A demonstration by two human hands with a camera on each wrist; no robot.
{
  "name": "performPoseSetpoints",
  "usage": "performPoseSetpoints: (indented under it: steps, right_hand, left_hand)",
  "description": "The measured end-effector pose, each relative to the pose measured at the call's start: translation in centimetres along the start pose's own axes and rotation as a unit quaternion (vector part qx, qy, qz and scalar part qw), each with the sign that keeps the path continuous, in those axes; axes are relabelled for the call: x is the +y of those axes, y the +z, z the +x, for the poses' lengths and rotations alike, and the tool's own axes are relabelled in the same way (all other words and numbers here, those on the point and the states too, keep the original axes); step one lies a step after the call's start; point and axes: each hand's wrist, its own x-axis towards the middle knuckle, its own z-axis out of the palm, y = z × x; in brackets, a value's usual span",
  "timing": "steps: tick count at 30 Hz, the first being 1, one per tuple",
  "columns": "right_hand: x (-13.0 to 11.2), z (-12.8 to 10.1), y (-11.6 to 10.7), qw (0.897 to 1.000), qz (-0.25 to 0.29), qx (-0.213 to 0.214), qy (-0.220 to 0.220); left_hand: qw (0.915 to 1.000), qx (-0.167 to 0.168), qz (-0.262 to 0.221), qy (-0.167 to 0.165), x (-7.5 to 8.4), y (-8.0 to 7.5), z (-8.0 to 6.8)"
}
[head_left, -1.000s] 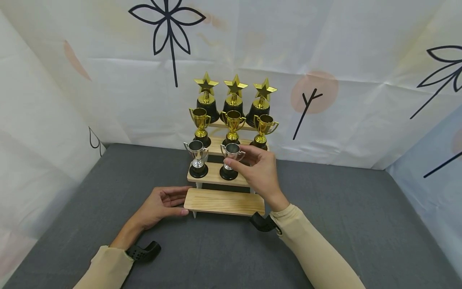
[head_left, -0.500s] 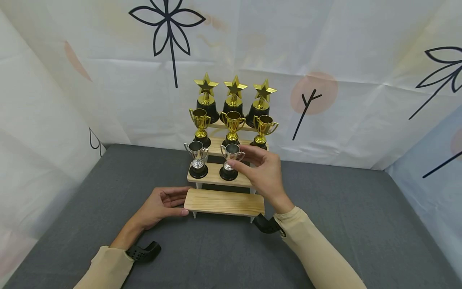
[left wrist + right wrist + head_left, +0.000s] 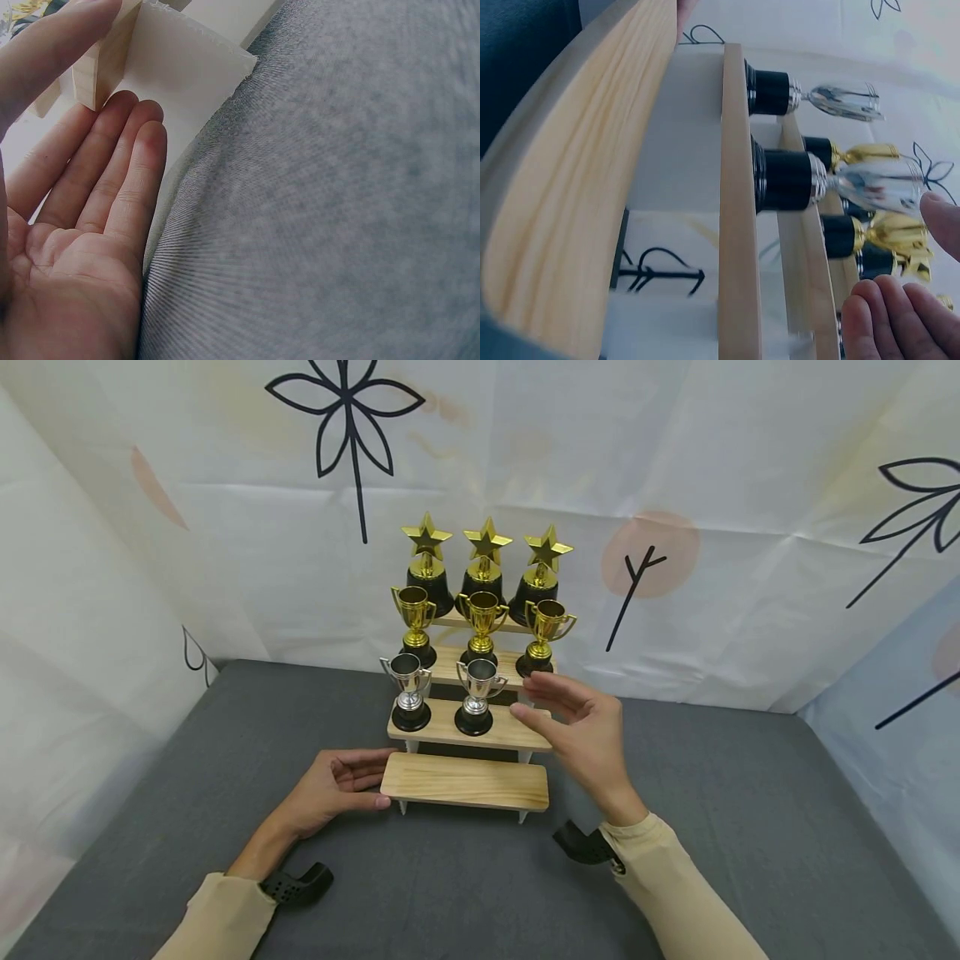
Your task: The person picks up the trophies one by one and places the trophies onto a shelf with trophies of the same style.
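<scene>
A wooden stepped stand [image 3: 465, 781] sits on the grey table. Its top step bears three gold star trophies [image 3: 486, 564], the step below three gold cups [image 3: 482, 622], the third step two silver cups [image 3: 476, 693] [image 3: 409, 692]; the lowest step is bare. My right hand [image 3: 577, 731] hovers open just right of the middle silver cup [image 3: 855, 184], holding nothing. My left hand [image 3: 337, 781] rests with straight fingers against the left end of the lowest step [image 3: 112, 60].
A grey cloth surface [image 3: 750, 827] spreads to both sides and in front of the stand. White printed sheets [image 3: 675, 485] form the back and side walls close behind the stand.
My right hand has let go of the middle silver cup and drawn back to the right and down. The cup stands on the third step. The left hand has not moved.
</scene>
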Motion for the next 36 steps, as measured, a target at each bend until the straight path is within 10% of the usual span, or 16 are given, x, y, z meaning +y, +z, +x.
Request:
performPoseSetpoints:
  steps: [36]
  right_hand:
    - [3.3,-0.8,-8.5,0.988,-0.043,0.138,0.054]
  left_hand:
    - [1.0,0.0,-0.005,0.006,0.2,0.0,-0.1]
